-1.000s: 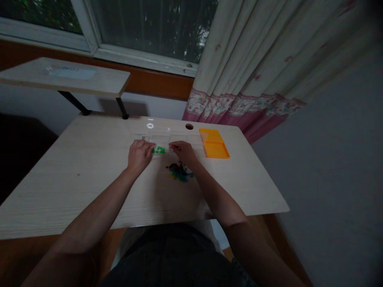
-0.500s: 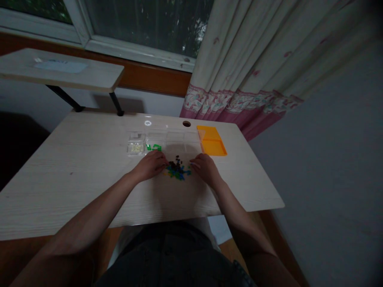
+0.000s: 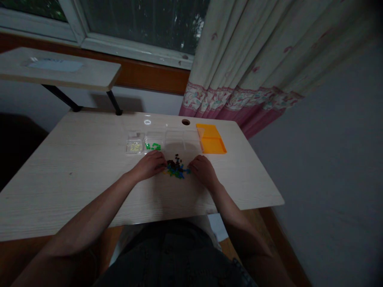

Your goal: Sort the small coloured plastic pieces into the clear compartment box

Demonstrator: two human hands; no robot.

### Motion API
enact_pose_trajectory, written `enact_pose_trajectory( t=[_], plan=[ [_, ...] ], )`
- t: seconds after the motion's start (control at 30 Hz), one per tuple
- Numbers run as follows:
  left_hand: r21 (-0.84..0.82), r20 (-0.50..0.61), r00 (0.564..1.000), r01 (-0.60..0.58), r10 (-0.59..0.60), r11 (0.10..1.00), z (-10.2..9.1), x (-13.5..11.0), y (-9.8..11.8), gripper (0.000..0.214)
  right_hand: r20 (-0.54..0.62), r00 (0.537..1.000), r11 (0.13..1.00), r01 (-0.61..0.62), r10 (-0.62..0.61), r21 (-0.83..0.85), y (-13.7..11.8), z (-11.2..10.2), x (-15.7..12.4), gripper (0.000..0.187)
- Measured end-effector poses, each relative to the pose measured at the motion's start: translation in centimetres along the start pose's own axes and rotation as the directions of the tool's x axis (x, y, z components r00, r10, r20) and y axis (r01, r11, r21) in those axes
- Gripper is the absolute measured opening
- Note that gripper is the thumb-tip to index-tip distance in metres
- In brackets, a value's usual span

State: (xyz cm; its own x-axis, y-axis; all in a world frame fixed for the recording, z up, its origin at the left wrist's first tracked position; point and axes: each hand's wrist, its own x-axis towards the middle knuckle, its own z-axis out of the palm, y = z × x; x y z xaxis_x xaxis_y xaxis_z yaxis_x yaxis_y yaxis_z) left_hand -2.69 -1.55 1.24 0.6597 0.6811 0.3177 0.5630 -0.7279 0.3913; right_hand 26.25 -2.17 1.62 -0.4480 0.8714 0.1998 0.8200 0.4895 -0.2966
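Between the 2 hands, the small pile of coloured pieces [image 3: 177, 167] is lying on the counter [image 3: 89, 175]; the left hand [image 3: 151, 164] is touching its edge, the right hand [image 3: 202, 169] just beside it, both sets of fingers curled downward, and I cannot tell whether they are pinching anything.

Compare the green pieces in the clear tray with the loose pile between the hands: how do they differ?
The green pieces are all one colour; the loose pile mixes blue, green and dark bits. The green pieces sit inside a compartment of the clear tray; the pile lies bare on the table. No hand is at the green pieces; the left hand and right hand flank the pile. Both are small pieces.
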Motion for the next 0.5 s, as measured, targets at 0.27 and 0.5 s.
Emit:
enact_pose_trajectory(
  t=[0.27, 0.5],
  plan=[
    [0.086, -0.007, 1.0, -0.011, 0.011, 0.996, 0.5, 0.1, 0.1, 0.019, -0.086, 0.995, 0.996, 0.046, -0.04, 0.077, -2.6, -1.2, 4.0, 0.008],
    [0.141, -0.226, 0.968, 0.141, -0.107, 0.98, -0.6, -0.2, -0.8, 0.021, -0.041, 0.994, 0.993, 0.106, -0.104, 0.056, -7.1, 0.7, 12.4, 0.013]
  ],
)
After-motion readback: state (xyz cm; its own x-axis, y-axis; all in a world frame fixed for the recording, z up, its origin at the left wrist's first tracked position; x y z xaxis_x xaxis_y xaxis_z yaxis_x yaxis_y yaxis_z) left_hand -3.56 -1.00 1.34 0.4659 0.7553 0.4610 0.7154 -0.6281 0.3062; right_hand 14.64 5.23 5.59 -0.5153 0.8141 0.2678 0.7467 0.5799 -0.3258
